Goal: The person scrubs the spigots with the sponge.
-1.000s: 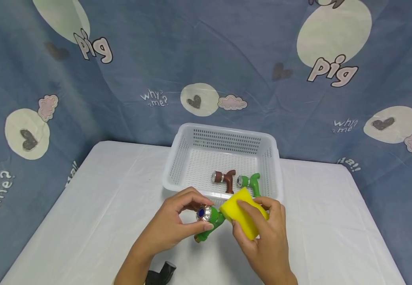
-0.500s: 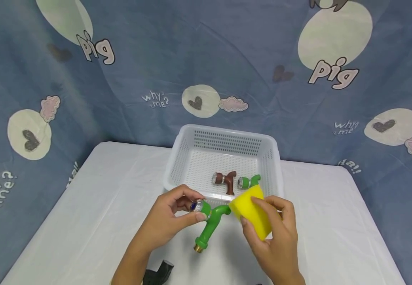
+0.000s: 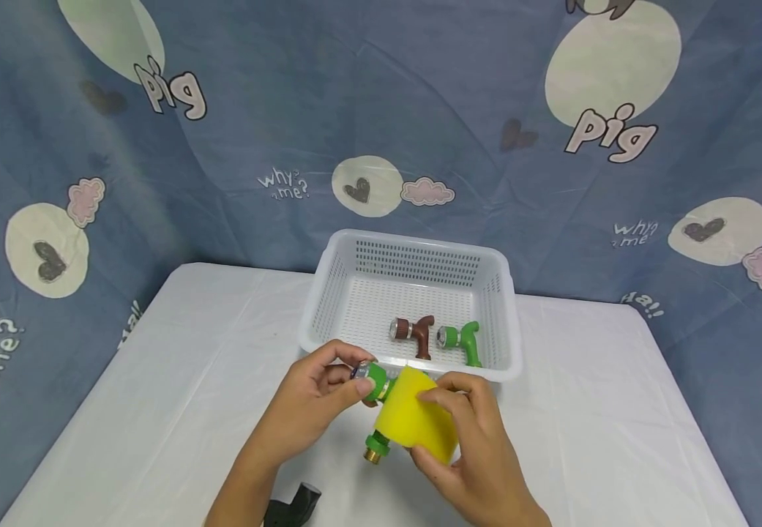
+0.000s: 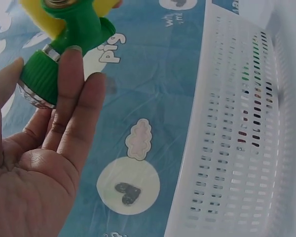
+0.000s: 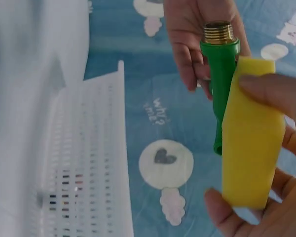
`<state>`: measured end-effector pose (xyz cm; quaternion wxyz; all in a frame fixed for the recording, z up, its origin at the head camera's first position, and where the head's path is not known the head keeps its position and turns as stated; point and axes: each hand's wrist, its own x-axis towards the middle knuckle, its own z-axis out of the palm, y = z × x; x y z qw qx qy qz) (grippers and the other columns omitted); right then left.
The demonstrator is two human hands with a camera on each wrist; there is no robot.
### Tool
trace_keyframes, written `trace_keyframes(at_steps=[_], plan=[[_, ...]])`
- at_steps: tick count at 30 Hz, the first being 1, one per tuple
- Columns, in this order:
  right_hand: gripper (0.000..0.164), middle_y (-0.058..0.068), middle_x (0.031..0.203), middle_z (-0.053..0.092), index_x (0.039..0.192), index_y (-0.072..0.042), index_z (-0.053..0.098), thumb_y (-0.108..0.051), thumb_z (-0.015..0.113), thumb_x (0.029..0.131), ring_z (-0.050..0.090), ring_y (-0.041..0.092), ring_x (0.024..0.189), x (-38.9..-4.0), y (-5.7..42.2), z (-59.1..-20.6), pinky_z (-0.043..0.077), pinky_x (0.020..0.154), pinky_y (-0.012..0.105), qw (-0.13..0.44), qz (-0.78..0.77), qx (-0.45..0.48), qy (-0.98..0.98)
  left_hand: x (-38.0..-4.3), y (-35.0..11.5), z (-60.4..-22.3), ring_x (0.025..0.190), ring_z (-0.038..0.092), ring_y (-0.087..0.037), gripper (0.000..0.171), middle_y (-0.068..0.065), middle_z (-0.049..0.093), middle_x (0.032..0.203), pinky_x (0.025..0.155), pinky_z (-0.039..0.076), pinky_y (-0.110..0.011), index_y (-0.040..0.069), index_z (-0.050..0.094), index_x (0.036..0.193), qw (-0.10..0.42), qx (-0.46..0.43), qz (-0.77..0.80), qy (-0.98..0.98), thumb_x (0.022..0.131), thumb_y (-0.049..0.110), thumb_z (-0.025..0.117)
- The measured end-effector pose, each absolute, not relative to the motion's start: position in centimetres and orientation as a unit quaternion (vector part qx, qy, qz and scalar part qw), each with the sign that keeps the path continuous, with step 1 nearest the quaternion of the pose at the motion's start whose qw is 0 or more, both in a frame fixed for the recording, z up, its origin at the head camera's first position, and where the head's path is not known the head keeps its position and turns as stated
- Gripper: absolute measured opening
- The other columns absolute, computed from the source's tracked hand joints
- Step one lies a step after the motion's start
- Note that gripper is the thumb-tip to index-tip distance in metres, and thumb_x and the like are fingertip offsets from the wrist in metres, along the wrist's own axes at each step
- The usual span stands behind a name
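Observation:
My left hand [image 3: 311, 402] pinches the ribbed knob of a green faucet [image 4: 81, 29] between thumb and fingers. The faucet's brass threaded end [image 5: 218, 32] points down toward me in the head view. My right hand [image 3: 476, 446] grips a yellow sponge [image 3: 416, 417] by its edges. The sponge lies against the faucet's body and covers most of it in the head view; in the right wrist view it sits flat along the green pipe. Both hands are above the white table, in front of the basket.
A white plastic basket [image 3: 509, 322] stands at the back of the table [image 3: 591, 410]. Inside it lie a brown faucet [image 3: 422, 337] and a smaller-looking green faucet [image 3: 468, 342]. A black pipe-like piece [image 3: 293, 505] rests by my left forearm. A blue printed cloth [image 3: 275, 95] hangs behind.
The faucet's brass end has swung down and into view. My right hand first shifted right with the sponge at the spout, then came back left and down, laying the sponge over the faucet's body.

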<state>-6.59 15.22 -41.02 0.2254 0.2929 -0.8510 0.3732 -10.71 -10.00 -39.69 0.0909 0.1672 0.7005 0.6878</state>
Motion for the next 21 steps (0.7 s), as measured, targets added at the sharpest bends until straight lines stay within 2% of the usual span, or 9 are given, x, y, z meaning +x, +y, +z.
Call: trace_keyframes(at_steps=[3, 7, 12, 17, 21], plan=[[0.068, 0.010, 0.128, 0.051, 0.127, -0.010, 0.060, -0.012, 0.095, 0.069, 0.049, 0.026, 0.119, -6.9, 15.4, -41.1, 0.038, 0.109, 0.017, 0.249, 0.347, 0.261, -0.865, -10.8, -10.0, -39.8, 0.091, 0.072, -0.033, 0.030, -0.014, 0.074, 0.102, 0.092, 0.060, -0.036, 0.003, 0.059, 0.129, 0.097, 0.163, 0.691, 0.698, 0.103, 0.015, 0.069], [0.070, 0.011, 0.126, 0.053, 0.126, -0.008, 0.060, -0.010, 0.097, 0.066, 0.052, 0.024, 0.118, -7.3, 15.7, -41.3, 0.037, 0.109, 0.013, 0.283, 0.328, 0.223, -0.873, -10.8, -10.0, -39.8, 0.091, 0.072, -0.031, 0.032, -0.015, 0.072, 0.102, 0.091, 0.060, -0.036, 0.004, 0.058, 0.130, 0.093, 0.158, 0.690, 0.700, 0.103, 0.016, 0.069], [0.068, 0.010, 0.126, 0.054, 0.127, -0.008, 0.061, -0.013, 0.096, 0.070, 0.055, 0.022, 0.117, -7.5, 16.1, -41.3, 0.044, 0.104, 0.017, 0.281, 0.344, 0.186, -0.877, -10.6, -10.1, -39.8, 0.090, 0.071, -0.029, 0.030, -0.015, 0.071, 0.101, 0.087, 0.061, -0.034, 0.007, 0.060, 0.130, 0.074, 0.162, 0.683, 0.709, 0.102, 0.013, 0.070], [0.068, 0.009, 0.128, 0.054, 0.131, -0.009, 0.062, -0.010, 0.094, 0.071, 0.055, 0.022, 0.116, -7.3, 16.3, -41.2, 0.040, 0.102, 0.013, 0.283, 0.382, 0.181, -0.861, -10.6, -10.1, -39.7, 0.084, 0.072, -0.029, 0.030, -0.018, 0.070, 0.100, 0.084, 0.063, -0.039, 0.004, 0.061, 0.125, 0.056, 0.153, 0.702, 0.693, 0.099, 0.008, 0.073], [0.067, 0.009, 0.132, 0.053, 0.134, -0.010, 0.061, -0.010, 0.091, 0.074, 0.053, 0.023, 0.118, -6.7, 15.8, -40.9, 0.042, 0.105, 0.018, 0.266, 0.426, 0.202, -0.841, -10.6, -10.2, -39.5, 0.083, 0.073, -0.031, 0.029, -0.017, 0.072, 0.099, 0.087, 0.062, -0.040, 0.004, 0.061, 0.123, 0.052, 0.134, 0.711, 0.688, 0.098, 0.009, 0.075]])
